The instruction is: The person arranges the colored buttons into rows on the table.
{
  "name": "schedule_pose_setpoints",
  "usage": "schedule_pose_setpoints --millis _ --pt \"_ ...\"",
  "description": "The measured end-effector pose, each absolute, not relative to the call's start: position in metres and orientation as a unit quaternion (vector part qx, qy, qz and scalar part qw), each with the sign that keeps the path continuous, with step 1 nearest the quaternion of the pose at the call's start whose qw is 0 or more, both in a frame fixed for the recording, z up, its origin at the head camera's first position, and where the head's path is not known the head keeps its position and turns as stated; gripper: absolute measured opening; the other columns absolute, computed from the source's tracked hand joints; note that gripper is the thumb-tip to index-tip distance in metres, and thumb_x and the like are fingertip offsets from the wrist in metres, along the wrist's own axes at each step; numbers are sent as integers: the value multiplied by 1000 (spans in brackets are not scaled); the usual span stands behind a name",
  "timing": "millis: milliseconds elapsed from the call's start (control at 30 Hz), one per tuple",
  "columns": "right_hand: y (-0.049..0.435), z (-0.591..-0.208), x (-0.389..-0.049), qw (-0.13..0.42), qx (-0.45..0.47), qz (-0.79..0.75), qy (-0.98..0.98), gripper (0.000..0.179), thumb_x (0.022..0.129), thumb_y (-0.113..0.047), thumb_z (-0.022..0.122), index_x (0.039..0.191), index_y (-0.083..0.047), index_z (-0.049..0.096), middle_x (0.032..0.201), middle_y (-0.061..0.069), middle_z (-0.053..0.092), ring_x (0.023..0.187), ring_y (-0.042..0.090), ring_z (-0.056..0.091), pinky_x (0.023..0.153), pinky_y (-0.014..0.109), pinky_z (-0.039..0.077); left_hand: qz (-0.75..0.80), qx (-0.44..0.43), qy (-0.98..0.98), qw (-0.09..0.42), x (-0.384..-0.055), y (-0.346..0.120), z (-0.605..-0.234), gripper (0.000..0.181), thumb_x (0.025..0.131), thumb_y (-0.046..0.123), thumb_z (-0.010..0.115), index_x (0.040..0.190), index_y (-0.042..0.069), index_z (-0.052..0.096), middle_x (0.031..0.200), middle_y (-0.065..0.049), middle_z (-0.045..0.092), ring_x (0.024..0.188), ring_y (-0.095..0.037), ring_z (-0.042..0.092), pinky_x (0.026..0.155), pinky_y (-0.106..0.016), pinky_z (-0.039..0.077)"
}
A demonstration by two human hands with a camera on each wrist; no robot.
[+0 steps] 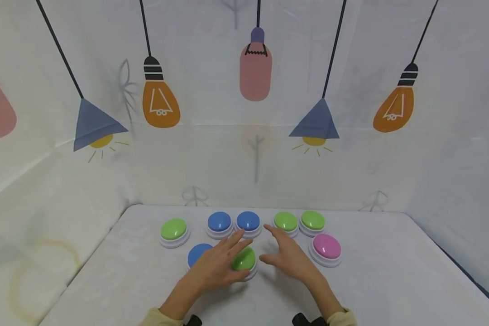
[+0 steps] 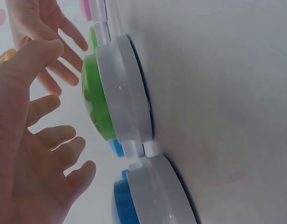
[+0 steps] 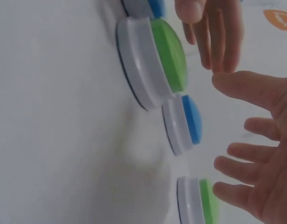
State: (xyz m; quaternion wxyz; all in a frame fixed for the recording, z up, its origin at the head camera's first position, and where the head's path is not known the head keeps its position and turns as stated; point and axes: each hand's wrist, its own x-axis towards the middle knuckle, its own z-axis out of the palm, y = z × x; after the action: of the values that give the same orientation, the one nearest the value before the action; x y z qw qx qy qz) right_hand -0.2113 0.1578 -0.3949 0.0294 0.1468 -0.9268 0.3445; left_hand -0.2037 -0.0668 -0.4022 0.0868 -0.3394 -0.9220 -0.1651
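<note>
My left hand (image 1: pixel 218 266) hovers with spread fingers over a green button (image 1: pixel 244 259) with a white base. Part of a blue button (image 1: pixel 198 253) is hidden behind that hand; its domed cap shows beside the same green one in the left wrist view. To the right, my right hand (image 1: pixel 291 257) is held above the table with fingers extended and nothing in them. In the right wrist view its thumb (image 3: pixel 250 88) points toward the left hand (image 3: pixel 218 32). Nearest beyond its fingertips stand a blue button (image 1: pixel 248 221) and a green button (image 1: pixel 285 221).
Another blue button (image 1: pixel 219 222) and a green button (image 1: pixel 174 229) stand at the back left. At the right are a pink button (image 1: pixel 327 246) and a green button (image 1: pixel 313 220). The white table (image 1: pixel 391 271) meets a curtain (image 1: pixel 212 158) printed with lamps.
</note>
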Motion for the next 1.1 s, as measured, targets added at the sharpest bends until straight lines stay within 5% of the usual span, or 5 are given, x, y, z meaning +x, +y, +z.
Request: schedule_pose_setpoints --millis 433,767,1100 --pt "178 -382 -213 47 126 369 -920 73 77 -28 74 140 -16 39 142 5 41 132 28 34 104 51 32 -200 -343 -915 69 -207 -47 -391 69 83 55 57 143 36 29 152 2 22 133 -20 36 91 -44 47" --pt "196 -371 -215 46 131 387 -911 72 80 -32 71 141 -14 37 143 10 38 132 32 32 102 57 30 -206 -362 -905 87 -213 -27 -387 67 86 55 53 144 31 30 153 -1 21 133 -18 35 93 -40 46" --pt "228 -358 -215 73 100 370 -921 69 82 -32 69 140 -14 37 143 13 37 130 36 34 98 61 31 -227 -352 -907 51 -217 -2 -381 68 86 57 52 145 34 27 154 2 16 137 -17 26 97 -43 43"
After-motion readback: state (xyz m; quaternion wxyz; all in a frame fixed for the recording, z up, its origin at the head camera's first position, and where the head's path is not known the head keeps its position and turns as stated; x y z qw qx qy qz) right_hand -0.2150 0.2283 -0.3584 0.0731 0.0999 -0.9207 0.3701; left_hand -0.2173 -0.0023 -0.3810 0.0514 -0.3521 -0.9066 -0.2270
